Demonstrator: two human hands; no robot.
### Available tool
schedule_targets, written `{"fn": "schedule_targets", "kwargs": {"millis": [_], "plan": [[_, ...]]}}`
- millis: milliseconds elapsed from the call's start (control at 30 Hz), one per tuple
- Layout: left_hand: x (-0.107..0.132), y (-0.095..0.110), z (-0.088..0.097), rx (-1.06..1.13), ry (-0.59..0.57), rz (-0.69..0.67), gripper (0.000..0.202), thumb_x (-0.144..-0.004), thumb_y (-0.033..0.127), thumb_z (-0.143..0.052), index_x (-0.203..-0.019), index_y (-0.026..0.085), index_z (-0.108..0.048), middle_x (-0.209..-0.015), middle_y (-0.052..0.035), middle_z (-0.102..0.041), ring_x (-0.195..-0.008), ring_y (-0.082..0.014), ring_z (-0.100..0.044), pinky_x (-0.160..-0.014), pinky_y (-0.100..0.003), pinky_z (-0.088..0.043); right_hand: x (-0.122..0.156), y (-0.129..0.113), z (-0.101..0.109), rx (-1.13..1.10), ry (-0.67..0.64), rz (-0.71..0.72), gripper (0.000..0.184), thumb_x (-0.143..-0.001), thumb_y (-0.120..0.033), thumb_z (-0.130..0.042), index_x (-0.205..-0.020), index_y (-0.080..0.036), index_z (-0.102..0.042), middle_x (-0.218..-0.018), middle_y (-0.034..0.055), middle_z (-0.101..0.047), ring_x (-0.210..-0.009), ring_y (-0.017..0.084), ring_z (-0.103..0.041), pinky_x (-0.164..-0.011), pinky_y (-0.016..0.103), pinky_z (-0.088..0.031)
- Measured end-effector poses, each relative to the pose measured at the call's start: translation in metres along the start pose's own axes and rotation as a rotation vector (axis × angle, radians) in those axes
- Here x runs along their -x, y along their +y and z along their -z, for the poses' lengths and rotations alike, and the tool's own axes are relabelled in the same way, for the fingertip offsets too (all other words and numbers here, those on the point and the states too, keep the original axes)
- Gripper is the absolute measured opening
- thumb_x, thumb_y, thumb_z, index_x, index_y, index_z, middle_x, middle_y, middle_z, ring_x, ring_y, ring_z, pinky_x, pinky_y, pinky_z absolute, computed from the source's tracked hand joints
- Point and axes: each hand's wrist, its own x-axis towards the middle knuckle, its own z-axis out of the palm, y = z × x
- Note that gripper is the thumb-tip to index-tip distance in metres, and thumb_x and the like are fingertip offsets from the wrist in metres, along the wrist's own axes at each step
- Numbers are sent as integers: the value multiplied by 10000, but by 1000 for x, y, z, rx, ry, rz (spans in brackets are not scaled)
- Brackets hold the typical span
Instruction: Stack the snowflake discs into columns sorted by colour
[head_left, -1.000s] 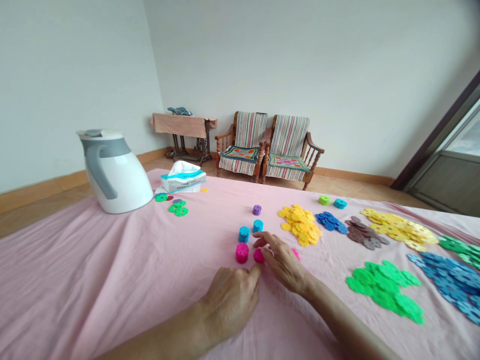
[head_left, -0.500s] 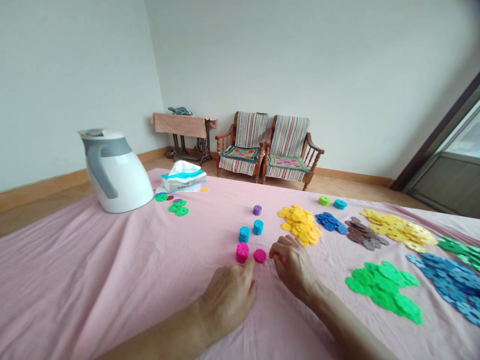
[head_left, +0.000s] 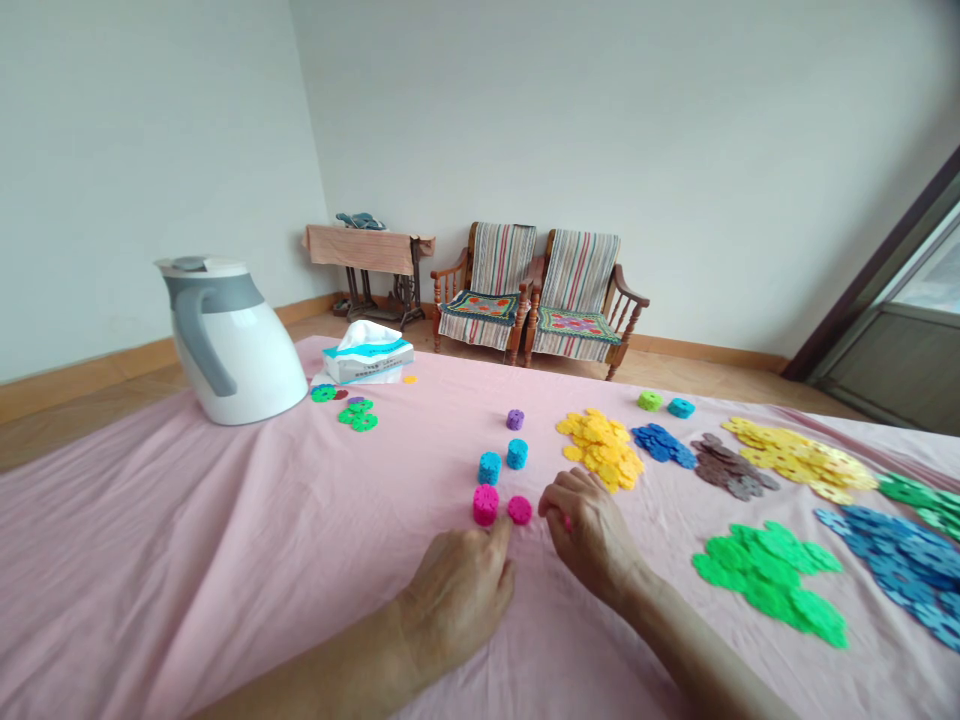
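Observation:
My left hand [head_left: 463,590] rests on the cloth, its index finger stretched toward a short pink stack of snowflake discs [head_left: 520,510] and its thumb apart. The fingertip is at the near edge of that stack; whether it touches I cannot tell. Just left stands a taller pink stack [head_left: 485,505]. My right hand [head_left: 589,525] is closed to the right, with a bit of a pink snowflake disc [head_left: 568,522] showing between its fingers; how many it holds is hidden. Beyond are two blue stacks [head_left: 490,468] and a purple stack [head_left: 514,420].
Loose disc piles lie to the right: yellow [head_left: 600,450], dark blue [head_left: 663,446], brown [head_left: 731,467], bright green [head_left: 769,580] and blue [head_left: 900,570]. A white kettle [head_left: 247,350] and a tissue pack [head_left: 367,357] stand at the left on the pink cloth [head_left: 300,560].
Hardly anything differs. The left index fingertip has shifted very slightly right, toward the short pink stack. My right hand keeps its place.

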Motion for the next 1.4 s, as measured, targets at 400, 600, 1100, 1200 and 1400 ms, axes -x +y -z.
{"fn": "schedule_targets", "kwargs": {"millis": [400,600,1100,1200,1400], "plan": [[-1,-4,-7,-12,-8,12,471,-848,197,-378,-1307,90,-363,-843,-120,-686,-737,-268,-657,-672,-383,-526,-6,32,17,-65,131,-146,221,-681,-69,-418,-608,-179,-595,-651,25,-591,-685,154,-511,-657,261,-357],[-1,-3,-8,-12,-20,37,477,-853,207,-373,-1316,90,-357,-833,-125,-684,-744,-277,-655,-678,-391,-523,-6,30,16,-51,116,-151,234,-687,-75,-406,-609,-181,-599,-656,28,-601,-691,158,-524,-653,262,-369],[0,-3,-6,-25,-25,13,459,-859,208,-369,-1303,90,-380,-843,-122,-680,-752,-278,-654,-680,-391,-520,3,26,32,-7,-241,-68,133,-690,-177,-573,-809,-187,-632,-822,63,-602,-824,194,-541,-726,305,-395],[0,-3,-6,-26,-30,17,458,-860,210,-378,-1305,103,-374,-836,-110,-680,-744,-263,-655,-677,-369,-518,3,26,30,11,-261,-68,102,-712,-173,-552,-784,-186,-622,-798,57,-591,-799,186,-538,-705,296,-391],[-1,-1,-2,-25,-49,35,429,-860,217,-394,-1279,124,-397,-841,-105,-676,-758,-256,-654,-680,-349,-511,4,26,24,0,-229,-79,131,-715,-143,-508,-803,-170,-601,-804,62,-585,-783,183,-541,-697,302,-398]]}}
